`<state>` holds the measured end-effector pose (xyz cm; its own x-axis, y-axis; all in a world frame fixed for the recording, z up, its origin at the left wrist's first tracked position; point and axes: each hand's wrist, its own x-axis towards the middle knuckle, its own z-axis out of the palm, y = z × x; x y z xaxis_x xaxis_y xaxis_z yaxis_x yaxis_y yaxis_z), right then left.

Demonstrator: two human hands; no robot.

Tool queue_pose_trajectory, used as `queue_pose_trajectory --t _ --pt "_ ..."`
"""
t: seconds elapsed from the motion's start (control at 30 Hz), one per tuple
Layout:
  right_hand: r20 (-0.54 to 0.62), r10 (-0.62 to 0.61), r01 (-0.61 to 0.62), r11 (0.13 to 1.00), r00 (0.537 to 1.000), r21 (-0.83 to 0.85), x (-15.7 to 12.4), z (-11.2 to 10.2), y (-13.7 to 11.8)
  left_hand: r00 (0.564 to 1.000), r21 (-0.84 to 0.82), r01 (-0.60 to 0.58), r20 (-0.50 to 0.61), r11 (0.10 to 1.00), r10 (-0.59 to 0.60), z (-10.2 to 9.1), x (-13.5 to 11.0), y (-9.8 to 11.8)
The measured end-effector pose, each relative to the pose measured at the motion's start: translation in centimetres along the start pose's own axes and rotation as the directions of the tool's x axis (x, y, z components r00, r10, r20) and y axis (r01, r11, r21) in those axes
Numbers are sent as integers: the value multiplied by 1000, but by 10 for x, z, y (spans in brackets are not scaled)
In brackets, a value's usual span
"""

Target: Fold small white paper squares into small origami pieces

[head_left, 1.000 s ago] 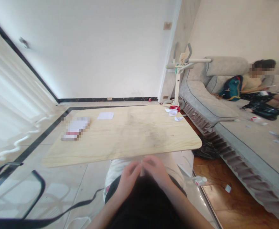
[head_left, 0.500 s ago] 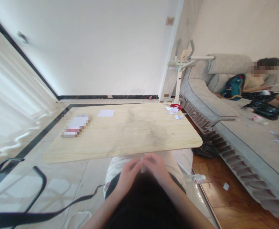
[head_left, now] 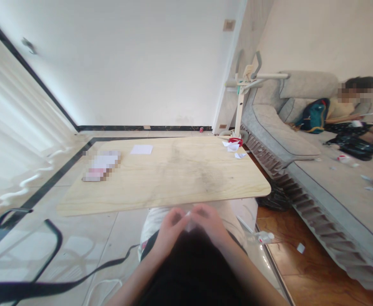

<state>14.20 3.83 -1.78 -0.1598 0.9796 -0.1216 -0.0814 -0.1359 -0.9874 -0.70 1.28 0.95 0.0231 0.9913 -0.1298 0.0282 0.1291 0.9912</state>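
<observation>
Both my hands meet over my lap, just in front of the table's near edge. My left hand (head_left: 172,227) pinches a small piece of white paper (head_left: 190,224) from the left. From the other side my right hand (head_left: 207,222) grips the same paper with its fingertips. Blur and the fingers hide much of the paper, so its folds cannot be made out. On the wooden table (head_left: 148,185) lie a flat white sheet (head_left: 141,149) at the back left and folded white papers (head_left: 231,146) at the back right.
A pixelated box-like item (head_left: 101,165) lies on the table's left. Red-handled scissors (head_left: 236,141) sit by the folded papers. Right of the table are a plastic bottle (head_left: 265,237), a black bag (head_left: 274,196) and a grey sofa (head_left: 342,182) with a seated person (head_left: 345,108).
The white paper between my fingers shows a little wider, and my left fingers have shifted slightly. Both hands keep hold of it. The view has moved slightly.
</observation>
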Motion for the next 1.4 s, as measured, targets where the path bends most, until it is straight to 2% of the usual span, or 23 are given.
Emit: queue_pose_trajectory --t 0.13,0.3,0.53,0.7,0.83,0.97,1.1,1.3,1.4 --pt "44 4 -4 1000 999 13 2 -2 0 1000 -9 24 9 1000 -24 -1 0 4" --pt "26 1 0 1000 1000 -22 3 -4 0 999 4 38 28 999 -38 -2 2 1" --pt "19 8 -7 999 1000 -35 4 -5 -1 1000 113 13 -16 993 -11 -2 3 -9" --pt "59 -28 38 984 998 -171 2 -5 -6 999 156 -2 -38 988 8 -3 5 -12" --pt "109 -36 64 963 993 -263 2 -6 -7 997 130 -19 -72 991 28 -3 5 -12" --pt "91 -29 49 973 995 -225 2 -7 -3 1000 32 29 5 999 -30 -3 3 -12" --pt "65 -26 37 984 998 -172 3 -8 -3 993 86 40 104 996 -48 -3 1 -8" --pt "75 -28 40 986 997 -159 1 -7 -5 986 119 69 144 991 -86 -1 0 -6" --pt "74 -24 36 985 997 -168 1 -7 -4 987 116 85 130 990 -100 0 -1 -5"
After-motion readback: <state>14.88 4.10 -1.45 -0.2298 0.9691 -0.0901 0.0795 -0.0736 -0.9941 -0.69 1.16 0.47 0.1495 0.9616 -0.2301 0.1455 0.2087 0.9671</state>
